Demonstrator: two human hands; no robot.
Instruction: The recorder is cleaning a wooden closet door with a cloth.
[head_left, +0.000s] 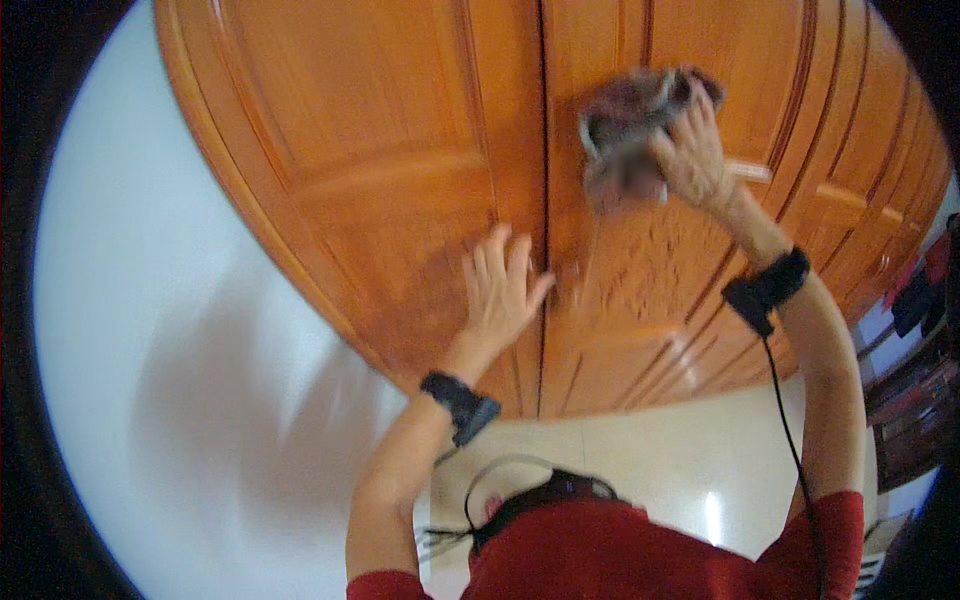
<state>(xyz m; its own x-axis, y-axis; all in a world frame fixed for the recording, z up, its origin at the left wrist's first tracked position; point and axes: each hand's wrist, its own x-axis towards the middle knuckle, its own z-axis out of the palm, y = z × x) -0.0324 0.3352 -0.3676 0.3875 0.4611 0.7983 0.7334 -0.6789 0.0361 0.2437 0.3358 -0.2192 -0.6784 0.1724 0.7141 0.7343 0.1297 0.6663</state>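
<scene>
A wooden cabinet with panelled doors (390, 90) stands before me. My right hand (694, 154) presses a crumpled, multicoloured cloth (634, 112) to the upper part of the door right of the dark centre gap; the cloth is blurred. Lower down, my left hand (501, 289) is spread near the gap, over the left door, with nothing in it. Whether its palm touches the wood I cannot tell. Black straps with small devices are round both wrists.
A pale wall (187, 337) borders the cabinet on the left. Light floor (660, 457) shows below it. A black cable (784, 405) hangs from the right wrist device. Dark furniture and clothes stand at the far right.
</scene>
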